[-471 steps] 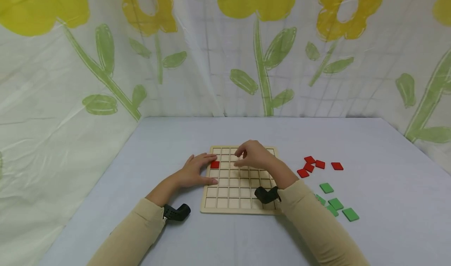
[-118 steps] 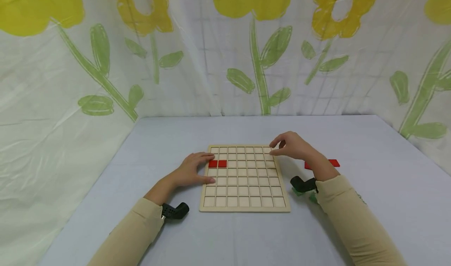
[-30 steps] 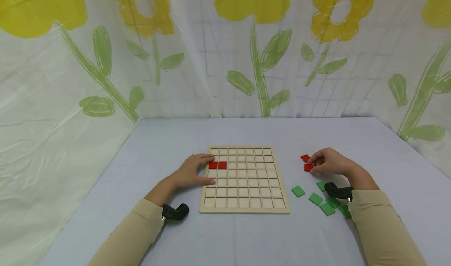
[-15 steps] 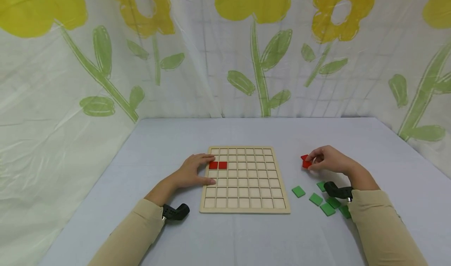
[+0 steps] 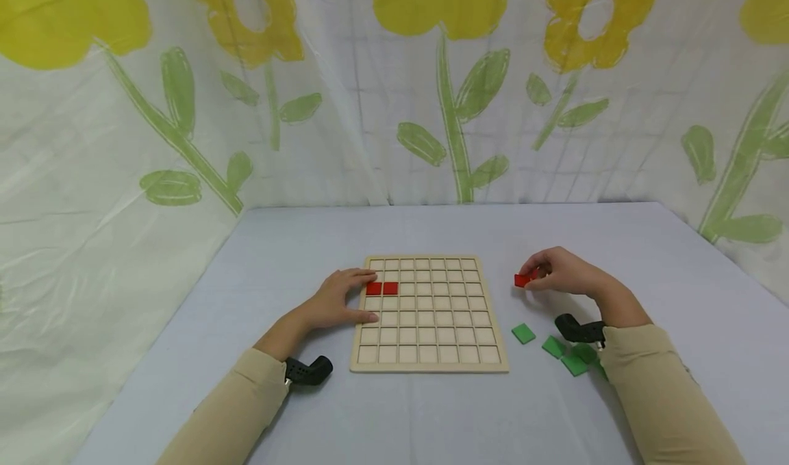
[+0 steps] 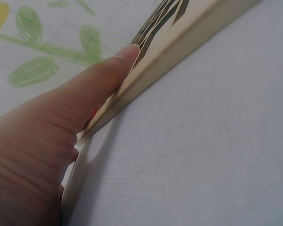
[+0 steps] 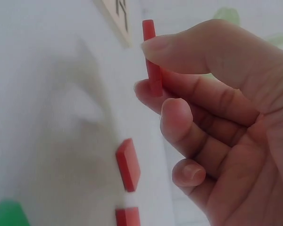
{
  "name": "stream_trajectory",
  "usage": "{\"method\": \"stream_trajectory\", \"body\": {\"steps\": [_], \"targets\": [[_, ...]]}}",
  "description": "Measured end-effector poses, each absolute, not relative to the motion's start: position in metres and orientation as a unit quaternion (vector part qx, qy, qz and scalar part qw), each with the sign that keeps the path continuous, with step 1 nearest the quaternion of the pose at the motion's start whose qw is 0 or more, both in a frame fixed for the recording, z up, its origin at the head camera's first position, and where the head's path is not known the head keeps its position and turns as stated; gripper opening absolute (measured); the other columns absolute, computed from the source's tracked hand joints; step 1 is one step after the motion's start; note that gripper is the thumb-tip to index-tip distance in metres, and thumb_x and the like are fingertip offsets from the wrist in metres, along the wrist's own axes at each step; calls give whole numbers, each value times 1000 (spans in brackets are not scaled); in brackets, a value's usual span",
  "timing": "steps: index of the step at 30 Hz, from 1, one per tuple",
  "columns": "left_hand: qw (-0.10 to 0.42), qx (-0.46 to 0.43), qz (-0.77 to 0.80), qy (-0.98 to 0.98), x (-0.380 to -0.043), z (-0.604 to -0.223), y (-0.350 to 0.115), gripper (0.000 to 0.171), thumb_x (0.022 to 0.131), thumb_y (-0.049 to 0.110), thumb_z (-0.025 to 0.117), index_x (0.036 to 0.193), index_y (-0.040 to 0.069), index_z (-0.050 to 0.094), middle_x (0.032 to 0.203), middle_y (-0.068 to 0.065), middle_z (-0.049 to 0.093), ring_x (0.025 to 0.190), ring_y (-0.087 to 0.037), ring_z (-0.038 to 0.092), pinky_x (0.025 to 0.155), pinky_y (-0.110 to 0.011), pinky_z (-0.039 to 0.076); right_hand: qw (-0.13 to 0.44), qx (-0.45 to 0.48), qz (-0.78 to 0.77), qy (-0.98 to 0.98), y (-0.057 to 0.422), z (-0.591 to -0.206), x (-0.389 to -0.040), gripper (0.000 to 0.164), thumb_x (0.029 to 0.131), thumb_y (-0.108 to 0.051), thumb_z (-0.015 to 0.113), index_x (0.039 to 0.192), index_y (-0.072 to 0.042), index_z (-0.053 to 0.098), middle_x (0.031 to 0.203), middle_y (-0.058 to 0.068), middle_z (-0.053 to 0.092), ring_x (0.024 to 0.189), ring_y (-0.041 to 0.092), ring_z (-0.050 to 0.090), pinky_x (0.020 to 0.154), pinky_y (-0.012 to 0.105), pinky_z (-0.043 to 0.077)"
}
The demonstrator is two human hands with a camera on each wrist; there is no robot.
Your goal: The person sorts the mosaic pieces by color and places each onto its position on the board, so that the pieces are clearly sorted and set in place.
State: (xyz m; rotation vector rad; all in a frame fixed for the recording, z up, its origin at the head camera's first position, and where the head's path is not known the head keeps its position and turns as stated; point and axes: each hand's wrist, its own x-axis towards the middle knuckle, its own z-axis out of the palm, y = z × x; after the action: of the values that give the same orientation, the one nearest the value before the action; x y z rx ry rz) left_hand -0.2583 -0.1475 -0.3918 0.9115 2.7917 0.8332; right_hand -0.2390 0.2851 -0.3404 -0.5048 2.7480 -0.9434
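My right hand [image 5: 564,273] pinches a small square red tile [image 7: 153,77] between thumb and fingers. The tile stands on edge in the right wrist view, raised off the white table just right of the board. Two more red tiles lie on the table below that hand, a nearer one [image 7: 128,165] and one cut by the frame's edge. My left hand [image 5: 335,299] rests on the left side of a wooden grid board [image 5: 429,368], its thumb [image 6: 96,77] lying over the rim. Two red tiles [image 5: 390,288] sit side by side in the third row, at the left end.
Several green tiles [image 5: 523,333] lie on the table right of the board, partly covered by the right sleeve [image 5: 659,376]. Behind the table hangs a white curtain [image 5: 364,122] with yellow flowers.
The right hand has taken a red tile up from the table and moved left toward the board with it. Earlier, a second red tile was set beside the first. The left hand stays put.
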Motion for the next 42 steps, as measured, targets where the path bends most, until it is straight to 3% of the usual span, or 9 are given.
{"method": "stream_trajectory", "body": {"steps": [21,42], "targets": [[48,294,276,914,-257,-390,-147,78,76,47,72,140,14,43,148,-8,36,140,-31,25,116,-52,9,111,-193,-340,914,254,-336,-253,22,80,-14,70,99,-4,69,83,6,64,70,14,51,58,23,42],[43,297,275,913,-258,-392,-148,79,76,48,72,141,14,42,148,-8,37,140,-31,25,116,-52,10,118,-247,-342,899,219,-334,-264,20,81,-13,68,98,-3,69,88,6,65,73,14,54,64,26,46]]}}
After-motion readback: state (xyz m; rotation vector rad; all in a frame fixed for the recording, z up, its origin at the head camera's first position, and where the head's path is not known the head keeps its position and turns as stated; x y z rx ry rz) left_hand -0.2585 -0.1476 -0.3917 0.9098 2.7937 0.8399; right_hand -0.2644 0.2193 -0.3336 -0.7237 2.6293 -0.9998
